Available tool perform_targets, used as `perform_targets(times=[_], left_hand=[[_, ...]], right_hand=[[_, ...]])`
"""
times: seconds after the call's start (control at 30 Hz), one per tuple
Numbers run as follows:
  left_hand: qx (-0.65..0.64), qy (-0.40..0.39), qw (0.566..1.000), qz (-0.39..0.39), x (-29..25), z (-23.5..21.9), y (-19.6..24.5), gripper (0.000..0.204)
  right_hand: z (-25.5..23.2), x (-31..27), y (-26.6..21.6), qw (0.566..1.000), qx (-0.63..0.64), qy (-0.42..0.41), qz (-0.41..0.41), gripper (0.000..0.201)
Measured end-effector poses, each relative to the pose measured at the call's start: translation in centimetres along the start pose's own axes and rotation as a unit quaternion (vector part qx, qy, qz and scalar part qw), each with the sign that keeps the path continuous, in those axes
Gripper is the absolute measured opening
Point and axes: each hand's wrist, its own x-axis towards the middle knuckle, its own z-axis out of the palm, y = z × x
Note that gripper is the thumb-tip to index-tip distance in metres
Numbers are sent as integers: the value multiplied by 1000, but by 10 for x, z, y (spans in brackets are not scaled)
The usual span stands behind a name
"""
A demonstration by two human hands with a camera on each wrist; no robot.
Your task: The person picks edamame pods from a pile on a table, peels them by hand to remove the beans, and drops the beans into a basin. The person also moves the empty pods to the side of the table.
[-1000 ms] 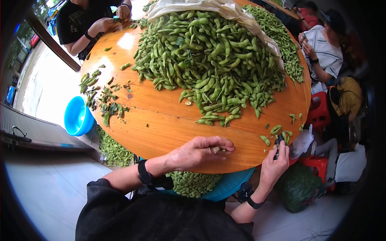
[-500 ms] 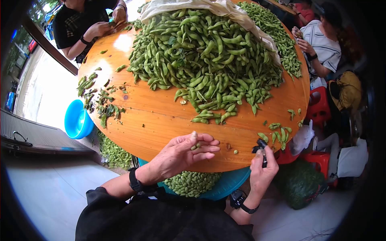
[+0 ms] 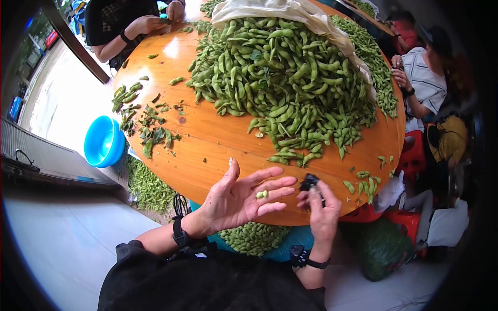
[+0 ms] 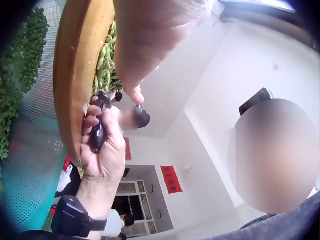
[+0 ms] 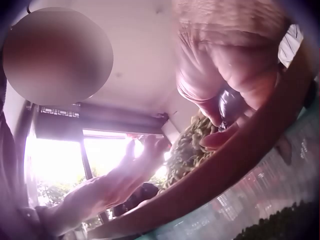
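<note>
A varnished orange-brown wooden tabletop [image 3: 212, 150] with a rounded edge fills the middle of the room, with a pale floor [image 3: 62, 228] at its near left. Toward the far edge rises a large heap of green bean pods [image 3: 290, 83], partly covered by a cream cloth [image 3: 285, 9]. Loose pods and dark leaf scraps [image 3: 153, 129] lie by the left edge, and a small group of green pods [image 3: 369, 187] lies near the right edge.

Your left hand [image 3: 236, 202] is palm up over the near edge, fingers extended and apart, with two pale green shelled beans [image 3: 263, 195] resting on them. Just to its right, your right hand [image 3: 325, 212] grasps a small black tool [image 3: 309, 181], its fingers curled round it; the tool's exact shape is blurred.

Below the near edge, a teal plastic basket [image 3: 301, 242] holds many shelled green beans [image 3: 253, 238]. A bright blue plastic basin [image 3: 104, 142] stands beyond the left edge, near more green pods on the floor [image 3: 149, 187]. Past the right edge you have red plastic stools [image 3: 412, 153] and a white plastic bag [image 3: 389, 192]. Other people sit round the far left and right edges.
</note>
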Motion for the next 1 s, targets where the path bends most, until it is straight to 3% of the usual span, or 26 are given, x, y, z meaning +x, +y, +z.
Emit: perform_targets(times=[0.13, 0.2, 0.23, 0.27, 0.3, 0.33, 0.4, 0.43, 0.5, 0.53, 0.6, 0.63, 0.7, 0.8, 0.93, 1.0], left_hand=[[-9, -37, 999, -18, -1, -12, -3, 85], [118, -55, 990, -59, -3, -12, -4, 89], [212, -129, 964, -97, -5, -12, -4, 84], [369, -199, 898, -133, -8, -10, 1, 74], [513, -262, 801, -164, -9, -3, 7, 64], [514, -261, 801, -163, -7, -2, 7, 64], [703, -236, 668, -59, -3, 0, 3, 39], [776, -156, 608, 56, -1, -2, 1, 37], [837, -31, 537, 101, 5, 7, 11, 42], [838, -32, 536, 100, 12, 6, 14, 42], [887, 55, 402, 220, 28, -6, 15, 45], [888, 55, 400, 221, 33, -11, 14, 45], [911, 82, 336, 226, 41, -18, 13, 43], [915, 119, 317, 217, 47, -18, 11, 37], [904, 125, 330, 240, 48, -21, 15, 34], [842, 84, 460, 269, 41, -14, 14, 23]], right_hand=[[-49, 24, 22, 987, -12, 156, -43, 27], [-83, 33, 33, 979, -8, 196, -48, 28], [-93, 36, 34, 968, -14, 247, -49, 30], [-109, 38, 41, 955, -26, 291, -52, 32], [-116, 38, 42, 940, -38, 335, -54, 34], [-120, 33, 46, 940, -38, 334, -54, 34], [-121, 28, 46, 853, -141, 482, -140, 37], [-117, 26, 42, 855, -139, 480, -140, 37], [-100, 14, 33, 856, -174, 455, -175, 39], [-92, 9, 29, 871, -181, 425, -168, 37], [-74, 6, 26, 902, -139, 378, -157, 33], [-64, 1, 18, 919, -131, 347, -135, 32], [-46, -6, 12, 945, -76, 303, -96, 30], [-24, -9, 7, 944, -184, 239, -130, 25], [-5, -19, 1, 976, -156, 116, -101, 25], [4, -23, -6, 988, -125, 58, -65, 23]])
